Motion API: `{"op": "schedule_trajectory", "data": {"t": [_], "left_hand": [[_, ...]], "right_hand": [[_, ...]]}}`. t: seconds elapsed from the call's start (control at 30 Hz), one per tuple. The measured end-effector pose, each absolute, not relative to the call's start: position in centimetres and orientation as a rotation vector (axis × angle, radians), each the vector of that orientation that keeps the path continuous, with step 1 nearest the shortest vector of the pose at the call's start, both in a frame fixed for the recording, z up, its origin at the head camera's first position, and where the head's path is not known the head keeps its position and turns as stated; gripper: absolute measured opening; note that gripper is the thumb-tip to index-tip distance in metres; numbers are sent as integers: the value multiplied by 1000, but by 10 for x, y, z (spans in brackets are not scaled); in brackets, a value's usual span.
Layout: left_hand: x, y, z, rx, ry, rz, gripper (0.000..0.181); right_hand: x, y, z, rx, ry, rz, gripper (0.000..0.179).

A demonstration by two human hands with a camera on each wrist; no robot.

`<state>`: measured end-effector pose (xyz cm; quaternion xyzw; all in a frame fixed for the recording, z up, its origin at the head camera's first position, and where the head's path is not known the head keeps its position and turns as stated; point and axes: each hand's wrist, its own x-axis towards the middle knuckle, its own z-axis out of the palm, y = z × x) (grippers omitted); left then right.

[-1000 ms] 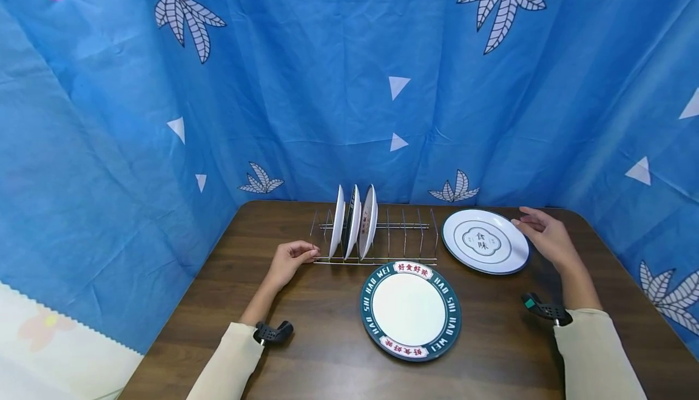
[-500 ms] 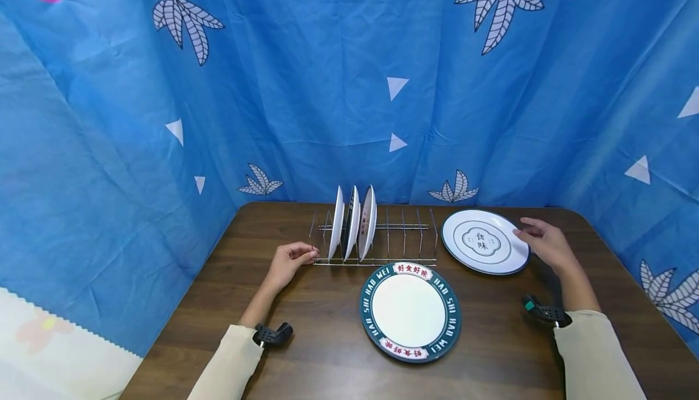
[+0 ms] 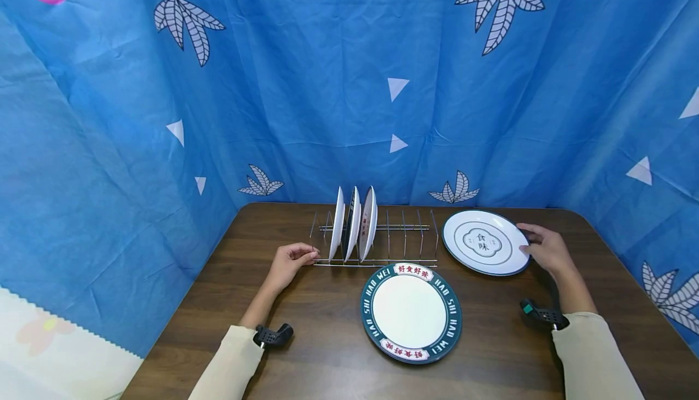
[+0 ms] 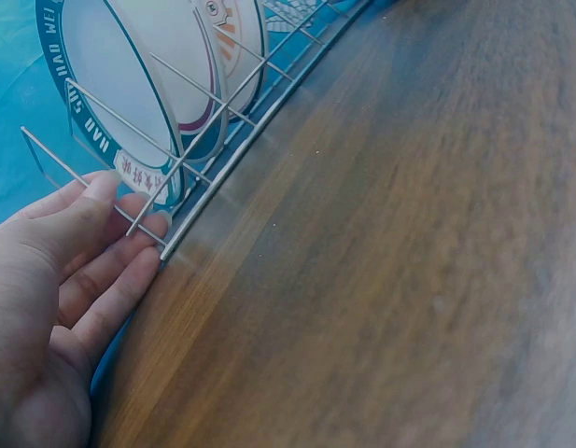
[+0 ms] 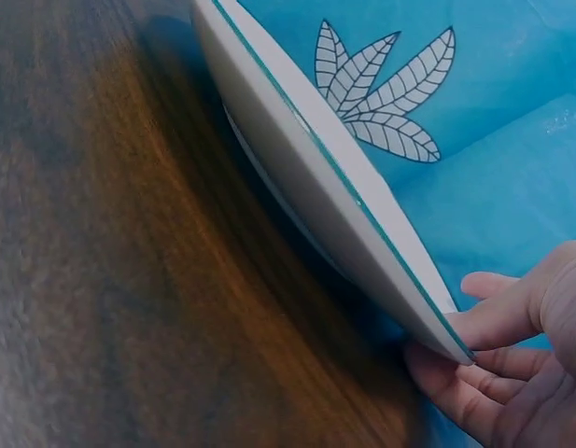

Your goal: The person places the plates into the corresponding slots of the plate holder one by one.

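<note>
On the right of the table lies a white plate (image 3: 485, 242) with a thin dark rim line and printed characters. My right hand (image 3: 550, 251) holds its right edge; in the right wrist view the thumb rests on top of the rim and the fingers (image 5: 456, 392) reach beneath. My left hand (image 3: 286, 263) pinches the left end of a wire dish rack (image 3: 404, 227), as the left wrist view confirms with fingertips around the end wire. Three plates stand upright in the rack's left slots, the rightmost plate (image 3: 368, 224) leaning slightly.
A green-rimmed plate (image 3: 409, 310) lies flat on the brown wooden table (image 3: 327, 339), just in front of the rack. Behind the table hangs a blue patterned curtain (image 3: 338, 96). Bare wire dividers stand in the rack's right half.
My right hand has shifted slightly down along the white plate's right edge and has taken hold of the rim. The left hand stays on the rack.
</note>
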<state>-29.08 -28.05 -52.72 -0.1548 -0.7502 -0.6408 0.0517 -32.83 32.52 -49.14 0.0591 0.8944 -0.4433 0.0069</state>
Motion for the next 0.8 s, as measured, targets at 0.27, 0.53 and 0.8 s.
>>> {"op": "schedule_trajectory", "data": {"t": [0.27,0.53,0.8], "left_hand": [[-292,-281,-527,-450,-2313,-1900,15],[-291,-279,-525,-453,-2293,-1932,15],[-292,-279,-528,-456,-2276,-1943,16]], "right_hand": [[-327,330,-487,101,2701,-1407,63],[-326,335,-477,-46,2583,-1405,64],[-323,332,-474,-141,2348,-1589,61]]}}
